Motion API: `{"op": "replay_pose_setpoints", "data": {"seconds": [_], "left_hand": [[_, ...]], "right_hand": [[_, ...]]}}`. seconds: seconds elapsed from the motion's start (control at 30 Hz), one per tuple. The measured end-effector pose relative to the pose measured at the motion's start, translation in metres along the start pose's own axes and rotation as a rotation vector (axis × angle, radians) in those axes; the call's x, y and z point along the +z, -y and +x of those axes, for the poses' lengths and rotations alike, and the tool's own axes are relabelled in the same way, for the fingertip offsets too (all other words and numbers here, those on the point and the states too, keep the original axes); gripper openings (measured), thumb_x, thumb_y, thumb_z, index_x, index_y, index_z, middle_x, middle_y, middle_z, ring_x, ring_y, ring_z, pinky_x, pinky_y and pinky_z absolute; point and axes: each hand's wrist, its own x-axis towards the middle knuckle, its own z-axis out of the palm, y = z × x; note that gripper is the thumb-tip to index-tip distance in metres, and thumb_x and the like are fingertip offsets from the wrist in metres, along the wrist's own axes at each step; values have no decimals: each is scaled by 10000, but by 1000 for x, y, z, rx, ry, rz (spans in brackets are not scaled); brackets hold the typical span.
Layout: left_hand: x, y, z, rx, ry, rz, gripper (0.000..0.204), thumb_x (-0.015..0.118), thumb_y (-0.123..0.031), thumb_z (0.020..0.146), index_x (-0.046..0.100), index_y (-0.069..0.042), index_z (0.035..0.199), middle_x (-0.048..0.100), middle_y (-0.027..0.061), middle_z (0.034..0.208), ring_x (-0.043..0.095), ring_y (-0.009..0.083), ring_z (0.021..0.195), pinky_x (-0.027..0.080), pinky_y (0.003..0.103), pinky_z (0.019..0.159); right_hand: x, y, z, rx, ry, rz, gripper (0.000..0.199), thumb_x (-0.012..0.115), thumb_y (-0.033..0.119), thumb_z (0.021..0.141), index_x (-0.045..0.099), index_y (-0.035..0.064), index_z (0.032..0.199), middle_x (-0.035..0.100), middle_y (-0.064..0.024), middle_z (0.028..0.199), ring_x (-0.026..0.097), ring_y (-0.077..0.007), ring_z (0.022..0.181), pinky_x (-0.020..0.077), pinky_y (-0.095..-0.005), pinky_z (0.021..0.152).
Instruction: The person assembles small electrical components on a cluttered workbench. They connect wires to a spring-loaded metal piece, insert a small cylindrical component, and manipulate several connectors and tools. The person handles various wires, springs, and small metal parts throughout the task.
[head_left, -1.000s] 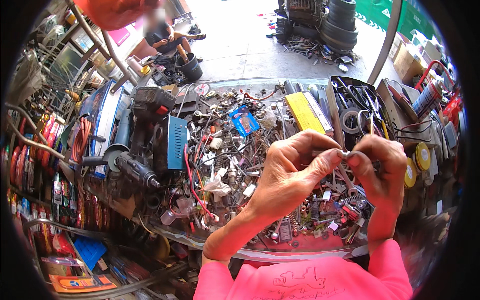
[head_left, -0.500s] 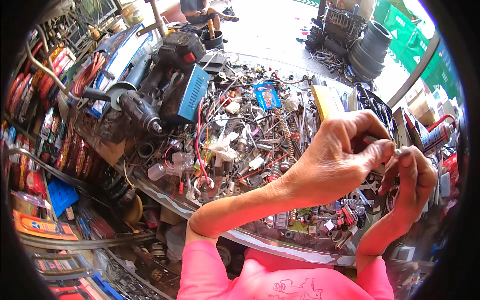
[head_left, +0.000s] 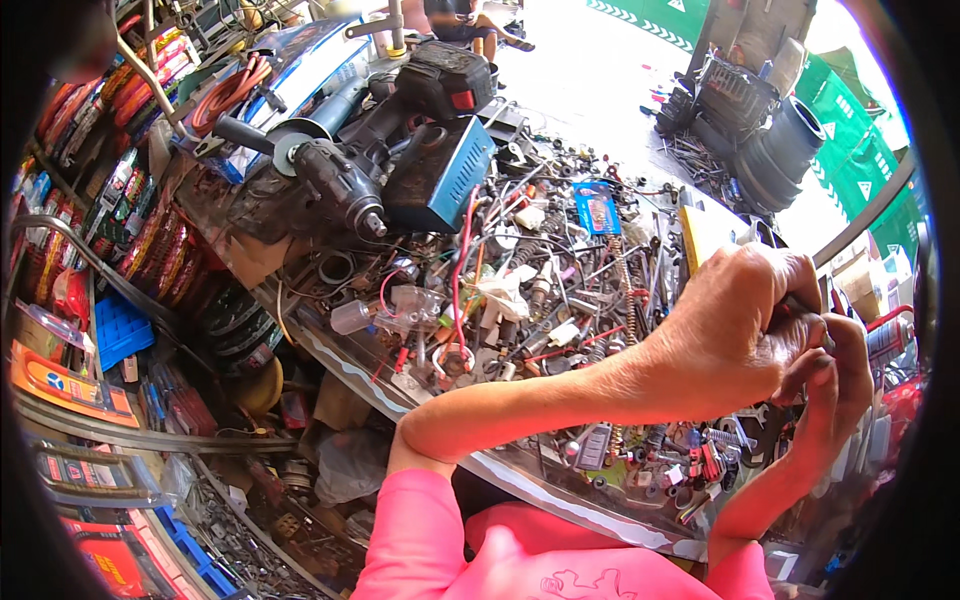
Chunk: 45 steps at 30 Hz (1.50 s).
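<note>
My left hand [head_left: 735, 335] is closed, held above the right side of the cluttered workbench with its thumb and fingers pinched together. Against its fingertips press those of my right hand [head_left: 842, 385], also closed. A tiny greyish thing [head_left: 828, 343] shows where the fingertips meet; its kind is too small to make out, and the fingers hide most of it. Below the hands lie loose metal parts, among them a spring [head_left: 722, 436] and small red pieces [head_left: 708, 460]. Behind my left hand, a yellow-edged box [head_left: 690, 238] is partly covered.
A cordless impact wrench [head_left: 340, 185], an angle grinder [head_left: 300, 140] and a blue metal box [head_left: 455, 170] stand at the bench's far left. Packaged goods [head_left: 80, 385] fill shelves on the left. Dark cylinders [head_left: 780, 150] stand beyond the bench, and a person [head_left: 470, 25] sits far off.
The whole scene has shifted rightward in the view as my head turned. My left fingers are curled in more tightly, and less of the small thing shows between the fingertips.
</note>
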Motion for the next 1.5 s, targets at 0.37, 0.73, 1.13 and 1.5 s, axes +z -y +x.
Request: {"op": "replay_pose_setpoints", "data": {"seconds": [0.37,0.73,1.13,1.5], "left_hand": [[2,-20,-12,400,-139,523,152,598,-152,780,540,-14,754,547,137,719,583,303,640,458,413,569],[-58,-47,-31,403,36,426,124,582,-129,736,550,-12,717,528,113,688,572,269,599,461,384,508],[-138,-30,-84,101,-19,508,139,629,-113,815,600,-63,942,570,90,777,586,276,651,437,372,548],[-162,-16,-125,-98,-223,379,181,669,41,778,628,0,949,590,61,773,551,100,618,422,234,517]], "right_hand": [[45,14,-21,343,-483,308,354,371,263,978,566,-21,1057,576,-110,1005,552,-134,850,425,-294,781],[79,48,-62,234,-330,-176,306,460,211,935,549,-43,1082,580,-80,992,544,-132,884,407,-270,831],[164,36,-35,568,-98,417,420,476,338,949,526,-74,1017,596,-96,742,509,-120,445,399,-227,391],[196,30,-36,709,156,239,390,514,350,944,605,-21,863,582,-54,574,534,-98,433,394,-205,401]]}}
